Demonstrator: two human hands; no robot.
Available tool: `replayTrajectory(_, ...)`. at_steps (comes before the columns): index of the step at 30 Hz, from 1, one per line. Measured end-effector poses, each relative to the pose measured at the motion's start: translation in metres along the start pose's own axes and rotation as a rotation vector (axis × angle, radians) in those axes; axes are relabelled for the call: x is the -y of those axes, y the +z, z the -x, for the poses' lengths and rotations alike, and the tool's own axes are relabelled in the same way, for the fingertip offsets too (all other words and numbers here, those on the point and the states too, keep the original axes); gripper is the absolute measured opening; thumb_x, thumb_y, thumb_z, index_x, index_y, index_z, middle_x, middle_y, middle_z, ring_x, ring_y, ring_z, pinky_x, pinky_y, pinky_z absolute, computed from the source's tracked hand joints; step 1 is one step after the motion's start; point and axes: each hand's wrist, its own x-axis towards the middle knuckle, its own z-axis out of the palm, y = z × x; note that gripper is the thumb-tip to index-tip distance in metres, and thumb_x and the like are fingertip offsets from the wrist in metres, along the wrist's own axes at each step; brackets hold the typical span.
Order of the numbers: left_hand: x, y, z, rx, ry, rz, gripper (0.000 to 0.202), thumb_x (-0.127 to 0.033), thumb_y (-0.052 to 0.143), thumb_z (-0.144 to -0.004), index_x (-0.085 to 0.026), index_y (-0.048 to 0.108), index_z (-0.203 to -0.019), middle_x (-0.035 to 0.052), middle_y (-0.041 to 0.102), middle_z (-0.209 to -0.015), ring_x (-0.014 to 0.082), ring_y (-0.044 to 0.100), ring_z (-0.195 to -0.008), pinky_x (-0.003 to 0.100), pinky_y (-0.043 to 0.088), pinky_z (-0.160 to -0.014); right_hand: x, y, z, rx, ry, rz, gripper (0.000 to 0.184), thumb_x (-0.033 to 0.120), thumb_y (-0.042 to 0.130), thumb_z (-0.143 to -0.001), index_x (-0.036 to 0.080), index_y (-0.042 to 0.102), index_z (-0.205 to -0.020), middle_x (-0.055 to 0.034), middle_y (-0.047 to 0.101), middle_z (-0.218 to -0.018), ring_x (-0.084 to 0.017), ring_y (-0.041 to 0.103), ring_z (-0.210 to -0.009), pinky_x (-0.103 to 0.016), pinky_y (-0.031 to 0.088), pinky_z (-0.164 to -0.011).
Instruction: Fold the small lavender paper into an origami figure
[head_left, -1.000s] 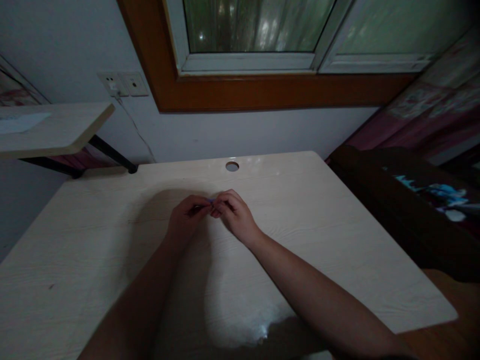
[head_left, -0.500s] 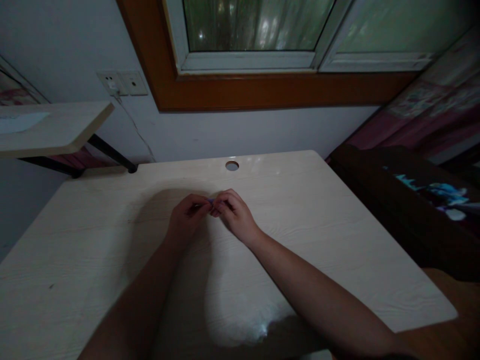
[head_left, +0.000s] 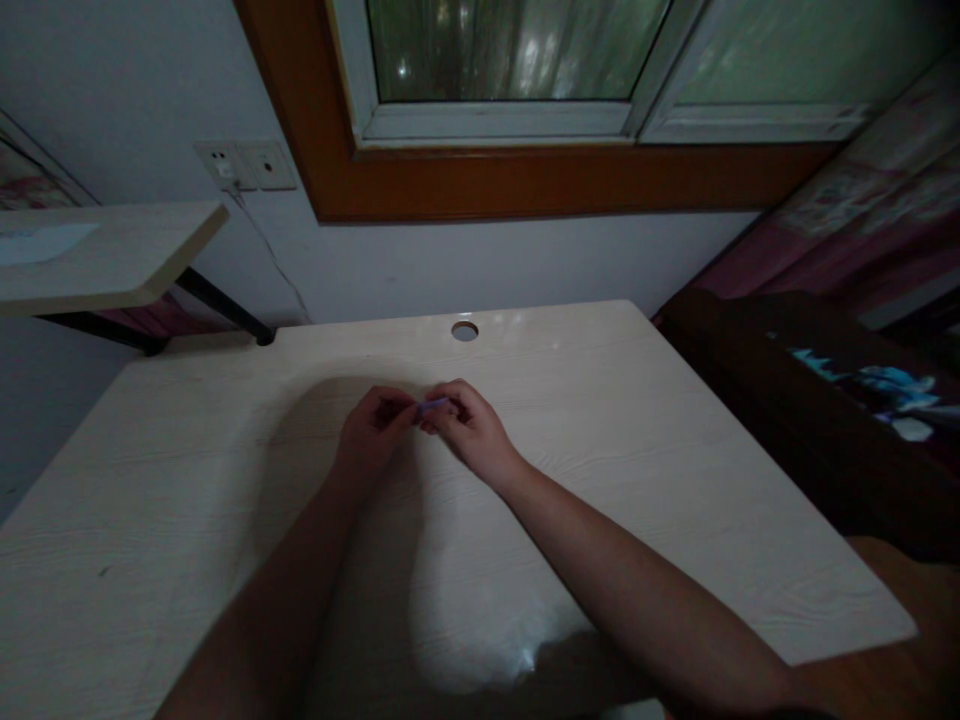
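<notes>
A small, thin purple strip spans the gap between my two hands, above the pale wooden desk. My left hand pinches its left end between thumb and fingers. On the other side, my right hand is closed with the strip's right end at its fingertips. The strip is too small to tell its kind, and parts of it are hidden by the fingers.
A round cable hole is near the desk's back edge. At the left, a raised shelf on black legs bears a paper. A socket with a cord is on the wall, beside a window. Dark furniture stands at the right.
More of the purple strip shows now, lying across the fingers of my right hand. My fingers have shifted slightly; both hands stay in nearly the same place.
</notes>
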Motion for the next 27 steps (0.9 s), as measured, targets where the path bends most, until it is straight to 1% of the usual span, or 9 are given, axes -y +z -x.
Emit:
replayTrajectory(2, -0.0003, -0.0004, 0.0004, 0.011, 0.011, 0.004, 0.021, -0.036, 0.073, -0.080, -0.019, 0.065, -0.089, 0.0010, 0.067, -0.082, 0.0150, 0.066, -0.075, 0.027, 0.054, -0.072, -0.0015, 0.0002, -0.0004, -0.002, 0.035, -0.059, 0.026, 0.034, 0.071, -0.086, 0.023, 0.060, -0.107, 0.0007, 0.065, -0.079, -0.014, 0.067, -0.072, -0.030, 0.055, -0.070)
replayTrajectory(4, -0.0004, -0.0009, 0.0005, 0.026, 0.022, 0.001, 0.018, -0.034, 0.073, -0.081, -0.020, 0.066, -0.089, 0.0013, 0.067, -0.082, 0.0153, 0.066, -0.076, 0.028, 0.054, -0.073, -0.0017, 0.0001, -0.0008, -0.009, 0.056, -0.083, 0.027, 0.034, 0.072, -0.085, 0.023, 0.061, -0.106, 0.0013, 0.066, -0.076, -0.014, 0.066, -0.071, -0.029, 0.054, -0.070)
replayTrajectory(9, 0.0000, -0.0021, -0.0002, 0.050, 0.030, -0.010, 0.015, -0.033, 0.072, -0.081, -0.020, 0.068, -0.088, 0.0023, 0.068, -0.083, 0.0165, 0.067, -0.078, 0.029, 0.054, -0.075, -0.0008, -0.0008, -0.0014, -0.016, 0.087, -0.077, 0.024, 0.034, 0.074, -0.082, 0.022, 0.063, -0.099, 0.0014, 0.066, -0.076, -0.013, 0.065, -0.070, -0.028, 0.053, -0.069)
replayTrajectory(13, -0.0026, -0.0022, 0.0000, 0.055, 0.070, -0.054, 0.014, -0.032, 0.071, -0.083, -0.021, 0.069, -0.090, 0.0024, 0.068, -0.085, 0.0162, 0.066, -0.080, 0.028, 0.053, -0.076, -0.0017, -0.0010, -0.0024, -0.025, 0.103, -0.097, 0.023, 0.032, 0.074, -0.081, 0.021, 0.063, -0.098, 0.0018, 0.066, -0.075, -0.012, 0.065, -0.069, -0.028, 0.053, -0.068)
replayTrajectory(18, -0.0085, -0.0007, 0.0014, 0.064, 0.097, -0.063, 0.019, -0.033, 0.073, -0.081, -0.020, 0.069, -0.095, 0.0037, 0.068, -0.089, 0.0165, 0.065, -0.082, 0.029, 0.055, -0.077, 0.0001, -0.0006, -0.0037, -0.046, 0.124, -0.138, 0.024, 0.031, 0.076, -0.079, 0.021, 0.063, -0.097, 0.0019, 0.068, -0.076, -0.013, 0.065, -0.069, -0.028, 0.053, -0.068)
replayTrajectory(22, -0.0054, -0.0003, 0.0011, 0.073, 0.136, -0.036, 0.021, -0.033, 0.075, -0.080, -0.020, 0.070, -0.096, 0.0043, 0.068, -0.092, 0.0162, 0.065, -0.083, 0.029, 0.055, -0.077, 0.0032, -0.0004, -0.0039, -0.055, 0.130, -0.146, 0.025, 0.032, 0.076, -0.078, 0.021, 0.063, -0.096, 0.0015, 0.070, -0.075, -0.013, 0.066, -0.068, -0.029, 0.053, -0.068)
replayTrajectory(27, -0.0015, -0.0007, 0.0002, 0.067, 0.171, -0.077, 0.018, -0.031, 0.074, -0.082, -0.022, 0.070, -0.097, 0.0029, 0.067, -0.091, 0.0158, 0.065, -0.082, 0.028, 0.054, -0.076, 0.0038, -0.0010, -0.0038, -0.058, 0.139, -0.146, 0.025, 0.031, 0.077, -0.077, 0.022, 0.064, -0.096, 0.0017, 0.070, -0.075, -0.013, 0.066, -0.068, -0.029, 0.054, -0.068)
